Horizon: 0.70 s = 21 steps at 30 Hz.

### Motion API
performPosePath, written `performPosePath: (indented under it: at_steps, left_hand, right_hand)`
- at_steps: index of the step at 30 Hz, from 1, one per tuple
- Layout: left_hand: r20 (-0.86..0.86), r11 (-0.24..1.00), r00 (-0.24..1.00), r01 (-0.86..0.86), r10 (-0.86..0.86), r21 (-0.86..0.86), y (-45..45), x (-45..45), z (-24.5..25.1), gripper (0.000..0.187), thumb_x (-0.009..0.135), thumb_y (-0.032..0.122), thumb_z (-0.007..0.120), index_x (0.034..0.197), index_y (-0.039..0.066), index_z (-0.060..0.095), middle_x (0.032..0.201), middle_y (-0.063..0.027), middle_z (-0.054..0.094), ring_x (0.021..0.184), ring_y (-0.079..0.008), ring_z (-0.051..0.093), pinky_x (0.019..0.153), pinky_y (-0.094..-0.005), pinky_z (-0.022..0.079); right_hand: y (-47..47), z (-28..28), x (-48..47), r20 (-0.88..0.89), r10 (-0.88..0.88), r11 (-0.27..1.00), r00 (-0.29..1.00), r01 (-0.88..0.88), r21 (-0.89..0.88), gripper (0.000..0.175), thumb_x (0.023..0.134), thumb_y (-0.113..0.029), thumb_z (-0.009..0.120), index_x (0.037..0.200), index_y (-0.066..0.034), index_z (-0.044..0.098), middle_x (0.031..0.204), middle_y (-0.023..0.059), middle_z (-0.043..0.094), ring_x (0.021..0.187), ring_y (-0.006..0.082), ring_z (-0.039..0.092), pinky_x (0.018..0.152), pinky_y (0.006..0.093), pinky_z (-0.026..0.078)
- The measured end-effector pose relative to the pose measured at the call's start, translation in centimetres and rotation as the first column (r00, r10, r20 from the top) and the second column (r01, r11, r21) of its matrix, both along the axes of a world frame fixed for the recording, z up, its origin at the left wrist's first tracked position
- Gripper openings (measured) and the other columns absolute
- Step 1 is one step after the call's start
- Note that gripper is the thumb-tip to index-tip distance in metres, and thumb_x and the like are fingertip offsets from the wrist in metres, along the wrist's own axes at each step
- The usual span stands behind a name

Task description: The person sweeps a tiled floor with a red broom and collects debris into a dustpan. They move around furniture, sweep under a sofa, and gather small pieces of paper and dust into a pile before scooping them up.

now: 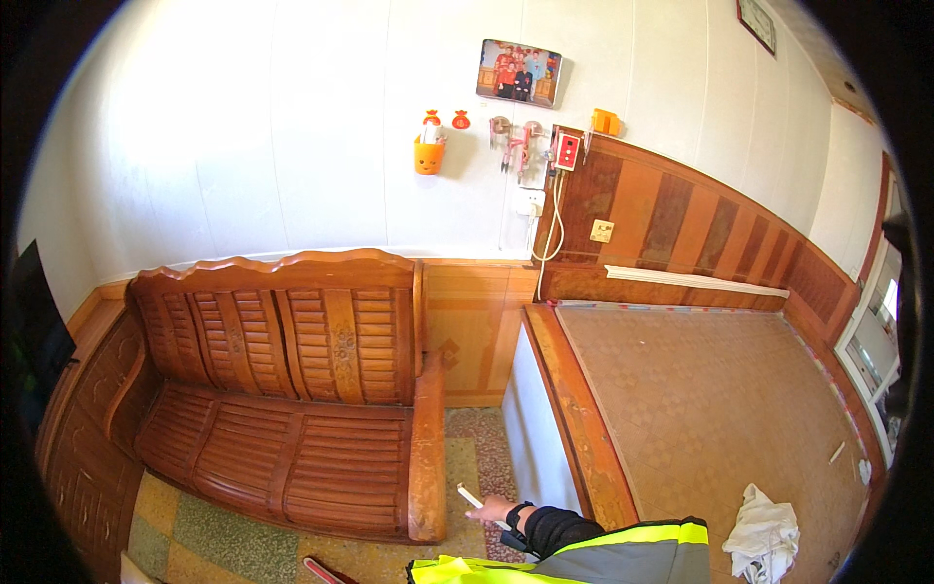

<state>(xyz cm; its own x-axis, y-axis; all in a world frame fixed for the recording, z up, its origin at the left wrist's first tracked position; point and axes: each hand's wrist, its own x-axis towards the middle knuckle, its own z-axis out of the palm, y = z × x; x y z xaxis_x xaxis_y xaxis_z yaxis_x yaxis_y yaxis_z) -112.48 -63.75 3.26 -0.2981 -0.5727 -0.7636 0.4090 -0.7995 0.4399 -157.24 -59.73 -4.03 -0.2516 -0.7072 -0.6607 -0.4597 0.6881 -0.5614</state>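
Observation:
My right hand (490, 509) is closed around a slim white stick-like handle (469, 496), whose tip points up and to the left. The handle's lower end runs under my wrist, so I cannot tell what it belongs to. A black band sits on that wrist. The hand is held over the speckled floor, just right of the armrest (426, 467) of a wooden bench (350, 452). To its right stands the white side wall (536, 409) of a raised platform. My left hand is out of view.
The platform's wooden edge (584, 431) borders a brown patterned mat (700, 394). A crumpled white cloth (762, 533) lies on the mat. A red-edged object (321, 569) lies on the floor. Wall items include an orange cup (428, 155), a framed photo (519, 73) and a power socket (530, 201) with cables.

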Motion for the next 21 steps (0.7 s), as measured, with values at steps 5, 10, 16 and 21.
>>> performPosePath:
  at_steps: [5,10,16,21]
  left_hand:
    - [-0.002,1.000,1.000,0.004,-0.004,0.007,0.0,-0.1,-0.1,0.012,0.077,0.017,0.045,0.069,0.008,0.048,0.059,-0.0024,0.048,0.050,-0.0133,0.046,0.042,-0.0219,0.035]
    - [-0.007,1.000,1.000,0.006,-0.006,0.015,0.1,-0.2,-0.1,0.012,0.076,0.016,0.044,0.069,0.008,0.048,0.059,-0.0025,0.048,0.050,-0.0135,0.046,0.042,-0.0220,0.035]
    - [-0.016,1.000,1.000,0.007,-0.006,0.022,0.3,-0.3,-0.1,0.012,0.076,0.016,0.044,0.069,0.008,0.048,0.059,-0.0025,0.048,0.050,-0.0138,0.047,0.042,-0.0221,0.035]
    - [-0.027,0.999,1.000,0.001,0.000,0.035,0.6,-0.4,0.1,0.012,0.076,0.015,0.043,0.068,0.008,0.048,0.059,-0.0026,0.048,0.050,-0.0141,0.047,0.041,-0.0222,0.035]
  right_hand:
    - [0.3,-0.7,-0.3,0.004,-0.010,1.000,1.000,0.010,-0.008,0.046,0.072,-0.046,0.061,0.073,-0.0005,0.062,0.063,0.0059,0.060,0.055,0.0161,0.056,0.054,0.0281,0.044]
    - [0.4,-0.8,-0.4,-0.022,0.003,0.999,1.000,-0.002,0.033,0.046,0.071,-0.047,0.061,0.072,-0.0006,0.062,0.062,0.0061,0.060,0.054,0.0167,0.056,0.053,0.0287,0.044]
    - [0.2,-0.1,-0.1,-0.039,0.015,1.000,0.999,-0.015,0.011,0.045,0.070,-0.047,0.062,0.069,-0.0021,0.060,0.060,0.0049,0.058,0.053,0.0155,0.054,0.052,0.0284,0.042]
    - [-0.3,0.4,-0.1,-0.036,0.018,0.999,0.999,-0.016,0.036,0.044,0.071,-0.046,0.062,0.068,-0.0024,0.060,0.059,0.0041,0.057,0.053,0.0151,0.054,0.052,0.0287,0.042]
